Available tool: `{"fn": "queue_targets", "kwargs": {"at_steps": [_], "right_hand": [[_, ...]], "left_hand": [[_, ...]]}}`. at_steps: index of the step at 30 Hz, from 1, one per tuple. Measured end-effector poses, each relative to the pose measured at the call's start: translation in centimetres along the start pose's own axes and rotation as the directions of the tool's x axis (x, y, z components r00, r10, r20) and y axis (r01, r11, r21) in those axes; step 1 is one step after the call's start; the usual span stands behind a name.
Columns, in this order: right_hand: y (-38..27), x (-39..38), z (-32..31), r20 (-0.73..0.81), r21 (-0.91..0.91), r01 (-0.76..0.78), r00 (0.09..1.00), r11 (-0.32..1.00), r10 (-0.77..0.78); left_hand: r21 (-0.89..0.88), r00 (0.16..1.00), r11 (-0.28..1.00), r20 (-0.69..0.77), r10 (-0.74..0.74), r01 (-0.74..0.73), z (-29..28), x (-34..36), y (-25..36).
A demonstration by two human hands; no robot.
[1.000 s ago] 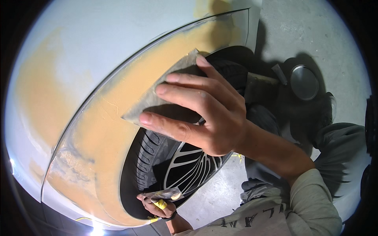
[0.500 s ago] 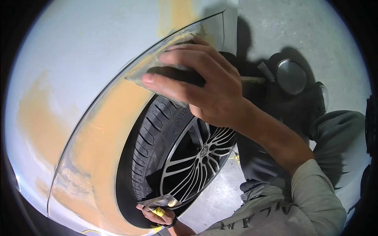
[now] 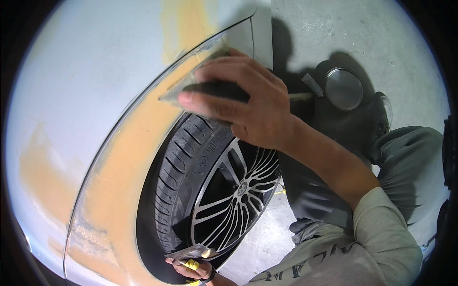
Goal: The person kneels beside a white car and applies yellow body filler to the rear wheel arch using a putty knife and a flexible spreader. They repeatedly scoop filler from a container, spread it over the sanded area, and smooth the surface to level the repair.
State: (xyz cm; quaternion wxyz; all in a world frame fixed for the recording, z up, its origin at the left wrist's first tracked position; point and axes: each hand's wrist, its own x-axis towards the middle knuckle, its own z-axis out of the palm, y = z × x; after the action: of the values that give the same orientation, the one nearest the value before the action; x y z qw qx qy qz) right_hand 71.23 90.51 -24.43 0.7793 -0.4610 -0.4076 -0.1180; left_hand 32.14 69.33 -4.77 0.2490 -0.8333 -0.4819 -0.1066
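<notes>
My right hand [image 3: 255, 97] is spread over the top of the wheel arch, its fingers on a thin greyish flat putty spreader [image 3: 172, 94] laid against the panel. Motion blurs the fingertips, and the hand covers much of the spreader. Tan filler [image 3: 126, 138] coats the arch panel [image 3: 95, 190], with grey patches near its edges. Low in the view, my left hand [image 3: 193, 269] grips a thin flat plate [image 3: 188, 252] with a small beige lump of putty [image 3: 207, 253] on it. Something yellow shows on its fingers.
The tyre [image 3: 174, 176] and spoked wheel [image 3: 243, 188] sit inside the arch. Filler also marks the pale body panel [image 3: 71, 95]. A round tin lid [image 3: 343, 88] and a small tube [image 3: 312, 85] lie on the concrete floor [image 3: 381, 43] beside my shoe and bent leg [image 3: 405, 152].
My right hand and its spreader have slid across the panel, away from the body seam. The car has shifted left in view. My left hand still holds the plate.
</notes>
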Motion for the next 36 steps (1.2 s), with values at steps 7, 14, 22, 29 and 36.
{"fn": "queue_targets", "kwargs": {"at_steps": [7,14,22,29,36], "right_hand": [[1.6,-0.1,1.9,-0.047,-0.015,0.047,0.998,0.999,-0.048],[0.0,-1.0,0.4,-0.028,0.094,-0.006,1.000,0.996,0.008],[-0.7,0.3,1.7,-0.072,0.072,0.043,0.997,0.996,-0.038],[-2.3,-0.3,2.3,-0.052,0.084,-0.025,0.998,0.996,0.029],[-2.4,-2.0,-1.1,0.123,0.121,-0.065,0.991,0.990,0.050]], "left_hand": [[0.062,0.984,0.991,-0.127,0.122,-0.115,0.3,-0.9,-0.8],[0.061,0.998,0.996,-0.005,-0.064,0.065,-0.3,-0.7,-0.1],[0.019,0.997,0.998,-0.048,-0.052,0.053,-0.2,-0.8,-0.1],[0.347,0.979,0.927,-0.094,0.183,-0.140,0.0,-1.7,-0.5],[0.336,0.982,0.924,0.024,0.187,-0.184,-1.3,-2.2,-1.8]]}}
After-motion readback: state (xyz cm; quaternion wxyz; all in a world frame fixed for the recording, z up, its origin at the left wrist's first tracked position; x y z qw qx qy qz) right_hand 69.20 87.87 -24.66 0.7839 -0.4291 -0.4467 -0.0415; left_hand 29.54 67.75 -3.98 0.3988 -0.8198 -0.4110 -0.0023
